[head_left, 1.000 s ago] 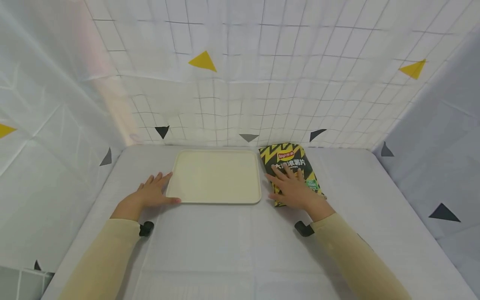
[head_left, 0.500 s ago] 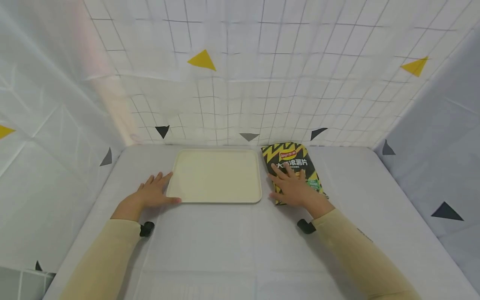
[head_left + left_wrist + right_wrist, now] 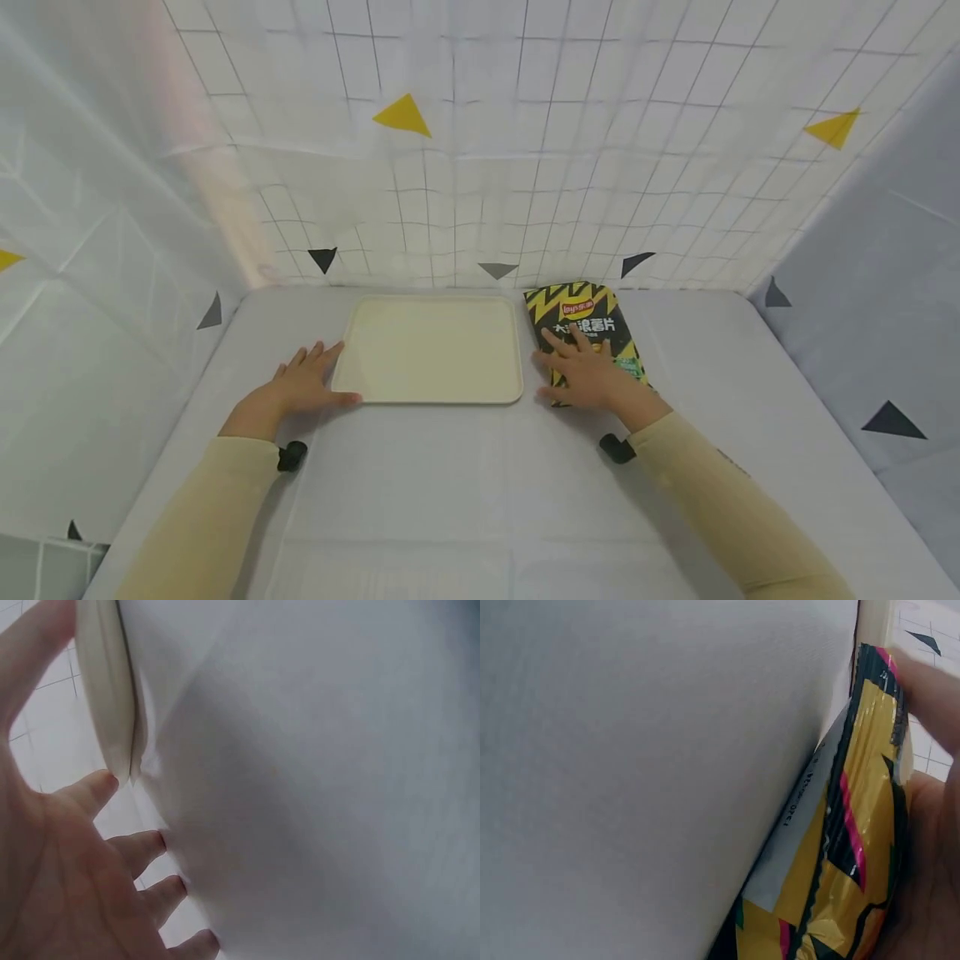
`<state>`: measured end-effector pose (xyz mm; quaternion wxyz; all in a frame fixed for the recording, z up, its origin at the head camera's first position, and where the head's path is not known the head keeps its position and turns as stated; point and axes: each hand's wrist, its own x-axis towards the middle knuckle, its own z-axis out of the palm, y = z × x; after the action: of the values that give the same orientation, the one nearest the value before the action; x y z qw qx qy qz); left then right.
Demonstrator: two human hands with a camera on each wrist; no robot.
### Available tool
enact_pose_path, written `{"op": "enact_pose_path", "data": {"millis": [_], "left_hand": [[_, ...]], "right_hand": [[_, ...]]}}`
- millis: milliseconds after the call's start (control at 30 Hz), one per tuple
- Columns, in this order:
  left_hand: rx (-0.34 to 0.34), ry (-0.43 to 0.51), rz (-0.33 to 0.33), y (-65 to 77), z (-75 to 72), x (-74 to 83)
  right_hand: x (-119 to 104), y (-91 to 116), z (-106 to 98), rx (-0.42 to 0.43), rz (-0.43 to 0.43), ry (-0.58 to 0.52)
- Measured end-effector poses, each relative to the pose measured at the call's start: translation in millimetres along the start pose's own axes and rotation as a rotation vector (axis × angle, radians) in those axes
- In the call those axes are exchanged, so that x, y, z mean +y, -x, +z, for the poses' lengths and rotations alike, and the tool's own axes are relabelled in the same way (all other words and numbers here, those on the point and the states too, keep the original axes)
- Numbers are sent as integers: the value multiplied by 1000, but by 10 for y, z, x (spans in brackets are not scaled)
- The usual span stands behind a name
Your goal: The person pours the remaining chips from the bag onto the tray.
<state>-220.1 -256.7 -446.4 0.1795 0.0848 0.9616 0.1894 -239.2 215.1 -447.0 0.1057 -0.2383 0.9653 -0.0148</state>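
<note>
A shallow cream tray (image 3: pixel 427 350) with rounded corners lies flat on the table. My left hand (image 3: pixel 300 387) is spread at its left end, the thumb at the near left corner and the index fingertip on the left edge. In the left wrist view, the tray's rim (image 3: pixel 112 697) shows between thumb and index finger. To the right of the tray lies a black and yellow bag of Lay's potato chips (image 3: pixel 573 308). My right hand (image 3: pixel 588 377) rests on its lower half with fingers spread. The crimped end of the chip bag (image 3: pixel 855 795) stands up in the right wrist view.
White sheeting covers the table (image 3: pixel 405 500). Close behind the tray and bag rises a curtain (image 3: pixel 480 200) with a grid print and triangles. More sheeting encloses the left side (image 3: pixel 90 333) and right side (image 3: pixel 870 333).
The chip bag and my right hand on it have shifted slightly to the right. My left hand and the tray stay in place, and the head view has tilted a little.
</note>
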Motion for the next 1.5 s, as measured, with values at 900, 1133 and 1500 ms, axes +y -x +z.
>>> {"op": "enact_pose_path", "data": {"millis": [900,1133,1500], "left_hand": [[5,14,3,5,-20,5],[3,9,-1,9,-24,5],[-1,18,8,0,-9,-15]], "right_hand": [[-22,-34,-12,49,57,-32],[-38,-34,-47,53,54,-46],[55,70,0,142,-29,-59]]}}
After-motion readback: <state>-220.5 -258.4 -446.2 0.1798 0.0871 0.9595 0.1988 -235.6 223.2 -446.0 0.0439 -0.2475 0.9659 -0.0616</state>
